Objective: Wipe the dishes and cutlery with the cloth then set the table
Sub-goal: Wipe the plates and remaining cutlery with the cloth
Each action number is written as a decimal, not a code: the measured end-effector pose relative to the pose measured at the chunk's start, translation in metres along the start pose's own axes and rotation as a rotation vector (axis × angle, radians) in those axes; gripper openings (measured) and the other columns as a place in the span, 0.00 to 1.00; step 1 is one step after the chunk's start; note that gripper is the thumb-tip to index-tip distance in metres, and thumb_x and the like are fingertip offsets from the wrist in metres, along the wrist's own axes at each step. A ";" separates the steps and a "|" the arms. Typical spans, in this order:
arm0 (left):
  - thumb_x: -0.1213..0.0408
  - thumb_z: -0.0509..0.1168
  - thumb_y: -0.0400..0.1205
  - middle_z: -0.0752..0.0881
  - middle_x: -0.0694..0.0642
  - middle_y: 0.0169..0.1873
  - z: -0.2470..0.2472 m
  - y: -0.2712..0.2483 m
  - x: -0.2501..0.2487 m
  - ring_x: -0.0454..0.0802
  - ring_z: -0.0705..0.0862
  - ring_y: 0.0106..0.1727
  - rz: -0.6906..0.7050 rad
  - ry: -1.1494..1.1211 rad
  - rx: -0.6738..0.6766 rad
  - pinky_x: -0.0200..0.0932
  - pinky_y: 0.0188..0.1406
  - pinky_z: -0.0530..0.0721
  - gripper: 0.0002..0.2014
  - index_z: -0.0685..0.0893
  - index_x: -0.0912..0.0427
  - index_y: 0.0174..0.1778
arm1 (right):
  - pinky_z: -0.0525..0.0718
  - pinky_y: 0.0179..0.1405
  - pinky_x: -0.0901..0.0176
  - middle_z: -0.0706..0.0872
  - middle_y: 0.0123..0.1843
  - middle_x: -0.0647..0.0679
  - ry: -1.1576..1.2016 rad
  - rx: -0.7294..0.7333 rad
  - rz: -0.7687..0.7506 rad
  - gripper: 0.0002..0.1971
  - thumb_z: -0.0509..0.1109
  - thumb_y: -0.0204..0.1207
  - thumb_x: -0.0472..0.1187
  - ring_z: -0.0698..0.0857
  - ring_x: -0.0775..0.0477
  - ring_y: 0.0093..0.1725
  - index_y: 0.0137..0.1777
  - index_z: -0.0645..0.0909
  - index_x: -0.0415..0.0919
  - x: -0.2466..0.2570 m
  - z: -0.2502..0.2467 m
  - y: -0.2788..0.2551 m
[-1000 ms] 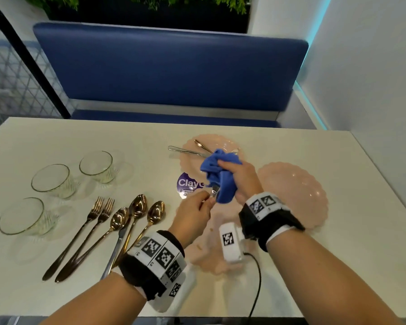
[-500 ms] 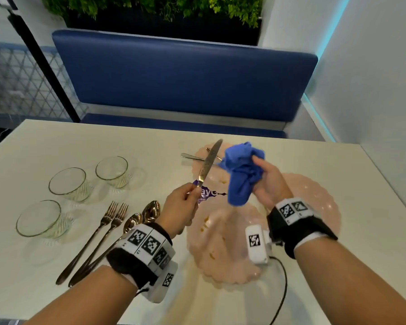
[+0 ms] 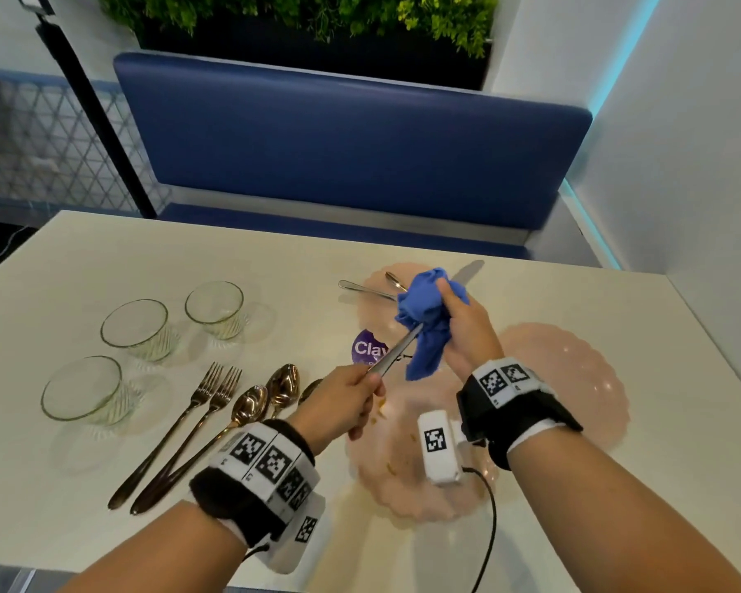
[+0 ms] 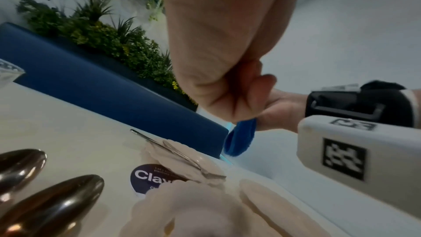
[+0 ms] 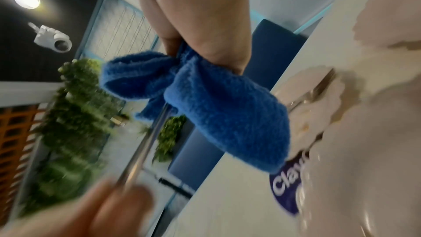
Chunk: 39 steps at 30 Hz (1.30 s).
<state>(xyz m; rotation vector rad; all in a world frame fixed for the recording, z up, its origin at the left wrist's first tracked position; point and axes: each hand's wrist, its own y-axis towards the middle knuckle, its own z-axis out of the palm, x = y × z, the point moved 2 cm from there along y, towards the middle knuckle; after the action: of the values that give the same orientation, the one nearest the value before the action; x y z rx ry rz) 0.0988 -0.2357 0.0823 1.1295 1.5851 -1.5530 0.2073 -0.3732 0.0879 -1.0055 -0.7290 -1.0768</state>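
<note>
I am seated in a restaurant or café booth; a blue padded bench (image 3: pixel 351 156) faces me across the pale worktop (image 3: pixel 103 258); a planter of greenery (image 3: pixel 309 19) tops the bench back; a security camera (image 5: pixel 51 40) hangs overhead; a round branded sticker (image 3: pixel 366 348) marks the worktop.

Blue padded bench (image 3: pixel 351 151) behind white table (image 3: pixel 531 293); green plants (image 3: pixel 300 15) above; pale wall (image 3: pixel 694 143) right, cyan light strip (image 3: pixel 582 207).

- A round purple sticker (image 3: pixel 369 349) on my worktop (image 3: pixel 103 258) reads "Clay" in white; the rest hides behind a pink plate (image 4: pixel 182 154).
- Smaller lines on it are too small to read.
</note>
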 end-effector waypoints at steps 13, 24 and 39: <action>0.62 0.58 0.84 0.83 0.50 0.58 -0.041 0.012 -0.011 0.48 0.81 0.55 0.054 -0.301 -0.198 0.47 0.52 0.77 0.14 0.79 0.51 0.64 | 0.81 0.37 0.75 0.86 0.40 0.48 -0.570 0.406 -0.046 0.03 0.66 0.80 0.33 0.86 0.66 0.36 0.51 0.78 0.35 -0.018 0.035 -0.045; 0.68 0.57 0.86 0.82 0.52 0.37 -0.066 0.011 0.010 0.45 0.81 0.38 -0.030 -0.660 -0.463 0.38 0.33 0.80 0.11 0.82 0.60 0.39 | 0.78 0.37 0.69 0.82 0.34 0.52 -0.934 0.629 0.004 0.08 0.72 0.75 0.36 0.81 0.60 0.33 0.38 0.77 0.44 -0.066 0.049 -0.063; 0.64 0.69 0.78 0.89 0.61 0.43 -0.157 -0.004 0.113 0.60 0.87 0.47 -0.182 0.408 -0.590 0.51 0.55 0.85 0.09 0.88 0.66 0.49 | 0.83 0.25 0.68 0.86 0.48 0.47 -0.388 0.238 0.089 0.12 0.63 0.81 0.33 0.87 0.57 0.35 0.64 0.75 0.42 -0.012 0.024 -0.051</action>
<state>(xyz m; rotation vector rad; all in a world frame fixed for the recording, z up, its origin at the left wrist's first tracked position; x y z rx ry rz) 0.0657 -0.0642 -0.0020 1.0156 2.2730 -0.8709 0.1545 -0.3536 0.1017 -1.0400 -1.0886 -0.7028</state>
